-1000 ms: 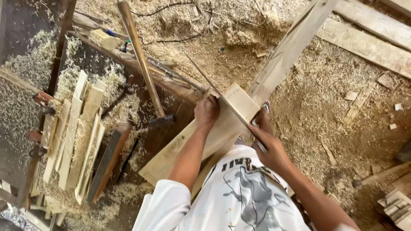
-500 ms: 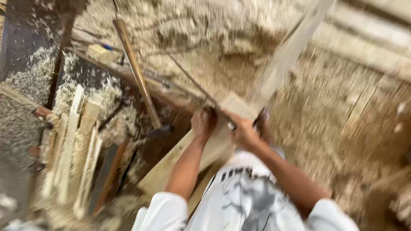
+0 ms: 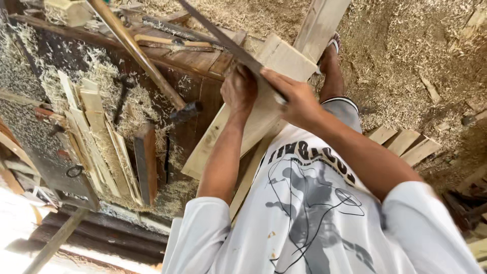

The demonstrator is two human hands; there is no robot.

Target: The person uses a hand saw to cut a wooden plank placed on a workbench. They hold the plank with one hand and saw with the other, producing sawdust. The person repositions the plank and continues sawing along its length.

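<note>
A pale wooden board (image 3: 284,56) leans from the dark workbench (image 3: 203,66) down toward my body. My left hand (image 3: 238,90) grips the board's edge near its upper end. My right hand (image 3: 297,99) is closed on the near end of a long thin dark metal blade (image 3: 218,33), which runs up and to the left across the board. A long plank (image 3: 319,23) lies beyond the board, rising to the top of the view. My bare foot (image 3: 332,68) in a sandal stands on the sawdust floor right of the board.
A hammer with a long wooden handle (image 3: 137,53) rests on the bench. Several pale wood strips (image 3: 96,137) lie at the left among shavings. Short offcuts (image 3: 401,142) sit on the sawdust floor at the right. Dark scrap pieces (image 3: 466,208) lie at the far right.
My right hand has moved from the board's lower right edge up onto the blade beside my left hand. The view has shifted closer and lower over the board.
</note>
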